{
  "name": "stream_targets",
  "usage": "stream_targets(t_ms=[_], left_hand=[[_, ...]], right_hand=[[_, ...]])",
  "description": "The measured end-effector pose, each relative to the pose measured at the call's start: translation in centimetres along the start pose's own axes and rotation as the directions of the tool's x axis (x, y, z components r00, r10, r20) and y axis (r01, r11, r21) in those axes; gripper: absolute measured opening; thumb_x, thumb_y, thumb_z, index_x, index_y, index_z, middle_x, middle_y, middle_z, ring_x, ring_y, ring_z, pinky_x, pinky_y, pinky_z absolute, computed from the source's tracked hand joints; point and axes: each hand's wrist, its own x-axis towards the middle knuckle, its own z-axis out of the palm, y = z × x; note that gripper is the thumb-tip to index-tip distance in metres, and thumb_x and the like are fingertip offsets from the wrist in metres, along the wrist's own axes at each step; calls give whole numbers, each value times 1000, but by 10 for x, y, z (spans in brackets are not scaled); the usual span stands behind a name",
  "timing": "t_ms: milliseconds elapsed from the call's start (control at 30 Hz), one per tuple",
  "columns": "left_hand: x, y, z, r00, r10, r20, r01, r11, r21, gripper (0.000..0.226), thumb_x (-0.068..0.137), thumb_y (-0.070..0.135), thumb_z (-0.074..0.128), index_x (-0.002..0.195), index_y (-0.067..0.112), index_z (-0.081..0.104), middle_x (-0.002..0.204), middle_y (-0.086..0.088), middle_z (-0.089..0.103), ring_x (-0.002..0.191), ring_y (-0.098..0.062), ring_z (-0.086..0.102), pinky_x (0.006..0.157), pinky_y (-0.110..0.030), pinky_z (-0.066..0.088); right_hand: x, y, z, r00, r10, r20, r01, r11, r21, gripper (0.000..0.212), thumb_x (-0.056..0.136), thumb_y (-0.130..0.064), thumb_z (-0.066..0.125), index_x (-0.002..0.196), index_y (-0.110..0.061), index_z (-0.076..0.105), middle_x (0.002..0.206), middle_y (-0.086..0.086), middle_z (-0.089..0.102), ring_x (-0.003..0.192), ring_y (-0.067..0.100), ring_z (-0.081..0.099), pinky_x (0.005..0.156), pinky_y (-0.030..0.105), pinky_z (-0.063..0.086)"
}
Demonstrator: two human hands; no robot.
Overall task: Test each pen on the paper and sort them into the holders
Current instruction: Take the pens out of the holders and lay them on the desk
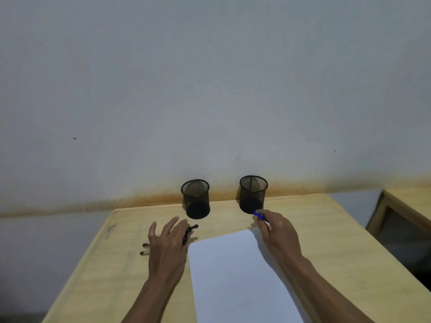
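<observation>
A white sheet of paper (235, 273) lies on the wooden table (331, 241) in front of me. Two black mesh holders stand at the back: the left holder (196, 198) and the right holder (253, 194). My right hand (278, 231) is closed on a blue pen (258, 215), just in front of the right holder. My left hand (166, 241) hovers with spread fingers over a few dark pens (190, 230) lying left of the paper; whether it touches them is unclear. Two pen ends (145, 248) poke out left of that hand.
The table's back edge meets a grey wall with an orange-stained band. A second wooden piece of furniture (405, 213) stands to the right across a gap. The left table edge runs diagonally near my left forearm.
</observation>
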Motion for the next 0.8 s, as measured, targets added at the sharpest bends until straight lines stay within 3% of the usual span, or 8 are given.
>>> stream_targets(t_ms=[133,233,333,433,567,667,800], left_hand=[[4,-7,13,997,-26,73,26,1000,3,30,82,8,76,104,20,60,107,2,71,117,-25,63,109,-53,31],[9,-11,16,991,-56,118,55,998,8,25,84,10,74,106,16,65,109,-1,71,117,-26,63,110,-53,30],[13,-15,21,987,-93,131,93,996,11,33,91,28,68,121,17,63,123,1,67,127,-22,55,118,-50,18],[14,-18,24,981,-142,132,148,988,-36,51,91,50,61,131,20,57,130,6,63,131,-15,49,121,-43,5],[17,-20,25,970,-206,133,221,969,-110,74,79,67,64,138,23,51,132,8,61,133,-13,45,122,-45,1],[21,-18,21,962,-228,149,250,955,-158,96,65,83,56,140,23,48,127,9,61,131,-12,47,122,-49,-1],[29,-13,11,935,-297,192,339,907,-248,112,53,88,59,142,22,44,131,4,61,131,-15,49,121,-51,-6]], right_hand=[[1,5,13,994,63,89,-62,998,-10,12,98,-12,61,100,-12,73,84,6,72,77,28,63,63,32,35],[5,7,18,994,59,92,-59,998,-4,14,98,-18,58,88,-16,68,72,3,68,67,26,58,57,34,36],[7,7,20,992,65,110,-67,998,20,21,98,-23,64,109,-8,74,91,8,79,83,31,66,72,37,47],[7,11,24,981,132,140,-134,991,5,38,97,-34,65,128,-11,69,108,3,79,104,33,62,89,43,49],[6,6,25,976,171,136,-179,983,48,41,98,-35,63,130,-11,67,107,0,78,104,30,62,101,49,45],[7,2,22,971,203,127,-213,975,71,40,99,-32,61,133,-10,65,111,2,77,111,31,61,102,48,45],[10,1,16,964,218,150,-233,968,90,40,101,-32,58,135,-11,64,120,9,75,118,33,62,91,38,48]])
